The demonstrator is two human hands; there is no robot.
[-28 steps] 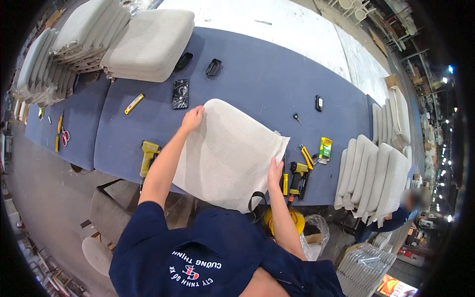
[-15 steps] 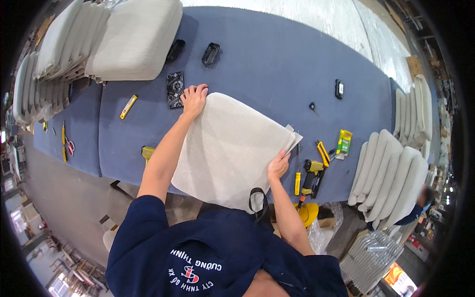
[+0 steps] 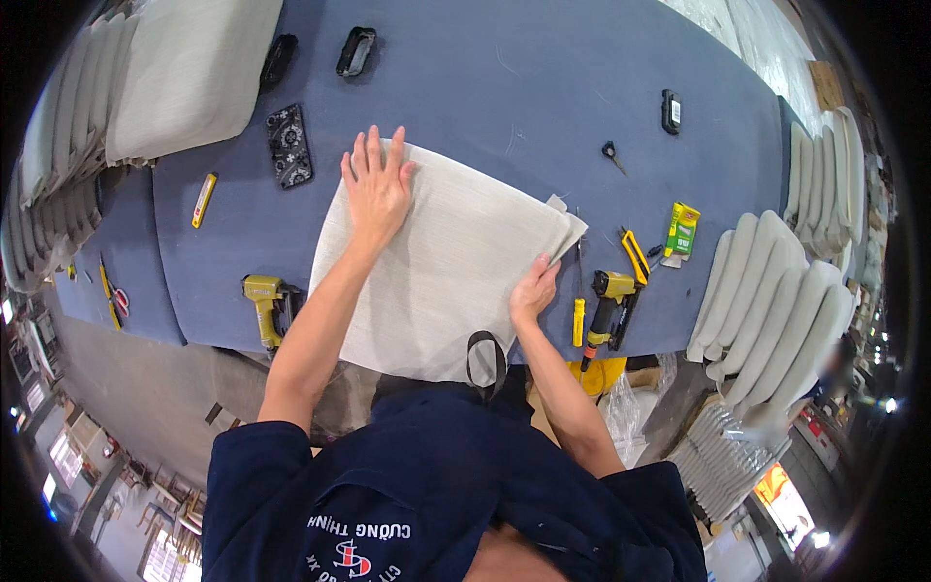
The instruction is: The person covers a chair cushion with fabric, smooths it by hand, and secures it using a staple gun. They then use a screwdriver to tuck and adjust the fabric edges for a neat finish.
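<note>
I see a long blue table [image 3: 543, 87] filling most of the view, and I place everything else against the pale fabric panel [image 3: 441, 267] lying flat at its near edge, just ahead of the person's chest. Left of and beyond the panel sits a big stack of grey cushions [image 3: 184, 73]. Right of the panel, past the tools, a row of white cushions [image 3: 776, 301] stands on edge. The panel itself is a folded, layered sheet, its near edge hanging slightly over the table's rim.

My left hand [image 3: 376, 184] lies flat on the panel's far left corner, fingers spread, palm pressed down. My right hand [image 3: 535, 288] rests at the panel's right edge, fingers curled on the layered corner; I cannot tell whether it pinches the layers or only presses them.

Just right of the panel lies a yellow power tool [image 3: 611, 306], with a yellow-handled screwdriver [image 3: 579, 320] between the two. Left of the panel, at the table's near edge, lies a yellow stapler gun [image 3: 267, 301]. Beyond the panel's left corner rests a black patterned phone [image 3: 289, 145]. Far right of the panel stands a small green box [image 3: 682, 229].
</note>
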